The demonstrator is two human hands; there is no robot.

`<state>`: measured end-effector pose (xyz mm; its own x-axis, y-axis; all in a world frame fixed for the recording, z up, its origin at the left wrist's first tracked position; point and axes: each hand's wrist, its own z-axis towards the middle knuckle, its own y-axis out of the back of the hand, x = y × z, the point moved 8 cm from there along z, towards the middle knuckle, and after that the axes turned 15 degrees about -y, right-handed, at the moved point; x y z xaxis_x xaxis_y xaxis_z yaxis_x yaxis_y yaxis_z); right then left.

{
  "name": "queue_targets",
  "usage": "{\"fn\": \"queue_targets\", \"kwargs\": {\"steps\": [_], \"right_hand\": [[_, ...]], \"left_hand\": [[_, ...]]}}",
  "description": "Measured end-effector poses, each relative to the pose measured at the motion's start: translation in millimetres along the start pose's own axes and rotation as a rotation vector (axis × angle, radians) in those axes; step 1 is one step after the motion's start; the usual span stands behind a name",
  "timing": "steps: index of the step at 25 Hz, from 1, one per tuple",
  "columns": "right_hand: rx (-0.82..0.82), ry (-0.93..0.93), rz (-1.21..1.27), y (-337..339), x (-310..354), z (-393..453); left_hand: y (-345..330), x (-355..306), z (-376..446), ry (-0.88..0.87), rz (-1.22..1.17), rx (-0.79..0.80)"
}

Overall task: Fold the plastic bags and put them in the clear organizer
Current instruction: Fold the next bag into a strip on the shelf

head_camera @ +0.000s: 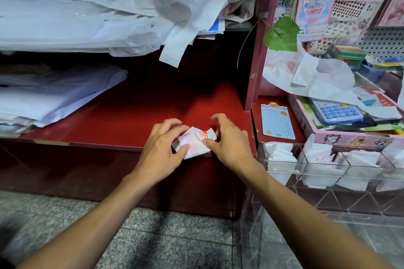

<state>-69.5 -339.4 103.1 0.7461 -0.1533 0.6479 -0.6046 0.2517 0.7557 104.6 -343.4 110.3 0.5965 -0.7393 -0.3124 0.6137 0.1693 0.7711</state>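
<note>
both your left hand [165, 142] and right hand [227, 140] pinch the folded bag [194, 143]; press creases flat, then move it to the clear organizer [328, 172].

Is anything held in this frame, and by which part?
Yes. Both hands hold a small folded plastic bag on the red shelf: the left hand pinches its left end, the right hand its right edge.

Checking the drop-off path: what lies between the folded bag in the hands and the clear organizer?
In the head view, only the right hand and the red shelf's front corner separate the folded bag from the clear organizer.
</note>
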Motion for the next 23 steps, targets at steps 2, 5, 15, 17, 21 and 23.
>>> {"fn": "queue_targets", "kwargs": {"steps": [2, 5, 15, 17, 21, 23], "right_hand": [[-0.030, 0.131, -0.111, -3, 7, -5], [0.059, 0.221, -0.168, -9, 7, -10], [0.132, 0.170, -0.092, -7, 2, -8], [0.140, 0.198, -0.002, -5, 5, -9], [0.143, 0.254, 0.029, -5, 8, -13], [0.155, 0.266, -0.043, -4, 6, -15]], "left_hand": [[-13, -5, -4, -0.085, 0.011, 0.204], [-21, -5, -11, -0.135, 0.001, 0.286], [-17, 9, -5, 0.151, -0.189, 0.141], [-18, 6, -2, 0.109, -0.125, 0.137], [-14, 1, 3, 0.056, -0.152, 0.105], [-12, 0, 3, 0.038, -0.178, 0.103]]}}
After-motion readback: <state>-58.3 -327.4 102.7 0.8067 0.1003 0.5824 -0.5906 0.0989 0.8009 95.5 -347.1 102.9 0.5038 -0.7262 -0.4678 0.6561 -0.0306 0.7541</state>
